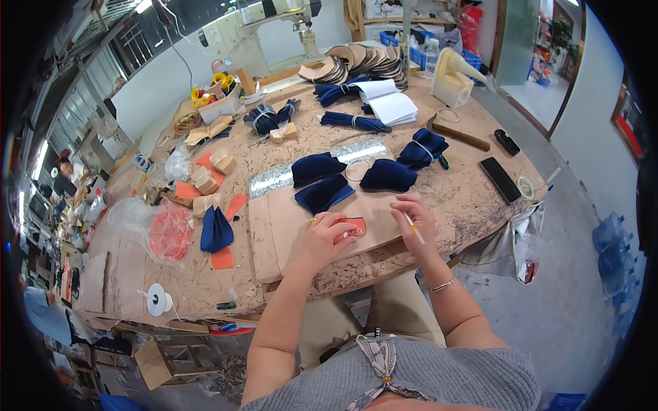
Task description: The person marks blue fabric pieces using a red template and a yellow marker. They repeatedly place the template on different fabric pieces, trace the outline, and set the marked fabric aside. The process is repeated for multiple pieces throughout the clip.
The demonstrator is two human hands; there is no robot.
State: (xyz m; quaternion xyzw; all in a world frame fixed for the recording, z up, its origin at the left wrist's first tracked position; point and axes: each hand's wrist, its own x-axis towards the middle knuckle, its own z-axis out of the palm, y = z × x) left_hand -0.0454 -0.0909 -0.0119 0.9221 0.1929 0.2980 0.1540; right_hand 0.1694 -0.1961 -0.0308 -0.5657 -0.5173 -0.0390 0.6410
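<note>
My left hand (323,238), a ring on one finger, presses its fingertips on a small orange piece (359,224) with a dark edge, which lies on the tan work board (274,226). Just right of it, my right hand (419,220) pinches a slim white stick with a yellowish part (413,228), like a pen or brush. Its tip points down toward the board. Beyond my hands lie folded dark blue fabric pieces, one nearest my left hand (323,194) and one nearest my right (388,176). A tied blue bundle (422,149) sits farther right.
A hammer (459,133), a black phone (500,179) and a cream glue pot (452,79) stand to the right. An open notebook (387,99) lies farther back. On the left are a blue pouch (216,230), orange pieces in a plastic bag (170,231) and a white spool (159,299).
</note>
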